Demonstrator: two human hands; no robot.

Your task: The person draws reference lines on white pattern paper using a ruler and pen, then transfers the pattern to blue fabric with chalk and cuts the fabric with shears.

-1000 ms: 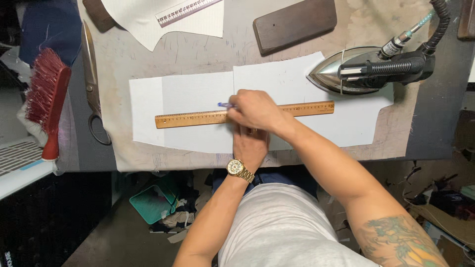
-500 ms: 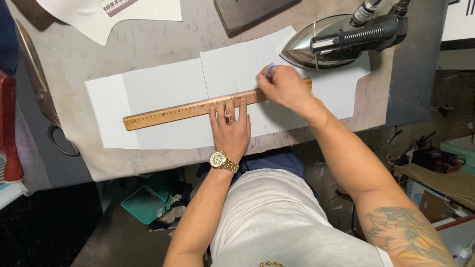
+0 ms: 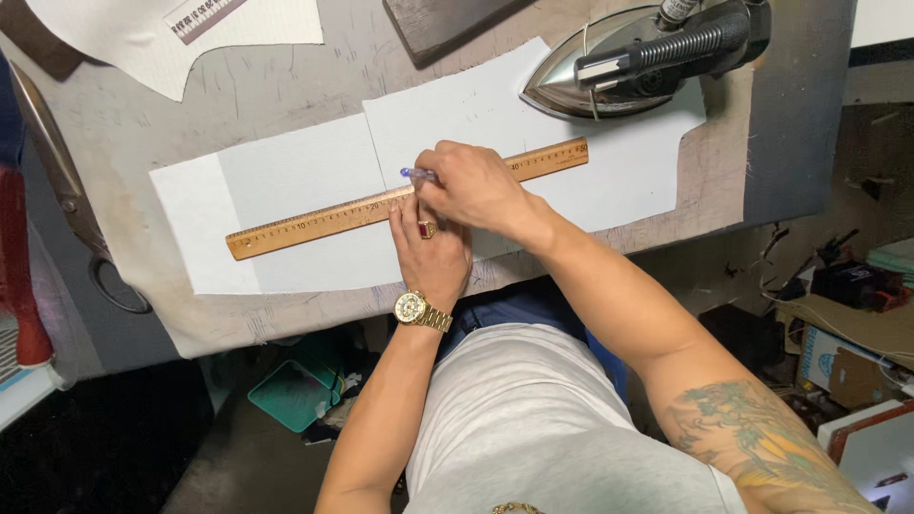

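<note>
left hand (image 3: 433,255): lies flat, palm down, on the wooden ruler (image 3: 314,219), fingers together and pressing it onto the fabric; it grips nothing. a ring with a red stone sits on one finger and a gold wristwatch (image 3: 420,309) on the wrist.
right hand (image 3: 473,187): curled tight around a blue pen (image 3: 415,175), crossing over the left hand's fingertips; the pen's tip end sticks out to the left, just above the ruler's upper edge.
wooden ruler: long, light brown, lying at a slant across the fabric, its left end lower than its right end; the middle part is hidden under both hands.
white fabric pieces (image 3: 286,181): two pale panels laid flat, side by side and overlapping near the middle, running under the ruler from the left of the table to the right.
work table (image 3: 257,90): covered in a worn, stained grey-beige cloth with ink marks.
steam iron (image 3: 647,57): rests on the right panel's upper part, well apart from the hands, its black handle and hose pointing right.
scissors (image 3: 67,190): large, on the table's left edge, away from the fabric.
dark block (image 3: 447,21): at the top edge, above the fabric.
paper pattern piece (image 3: 181,33): white, at the top left corner.
red-handled brush (image 3: 21,276): at the far left, partly out of view.
</note>
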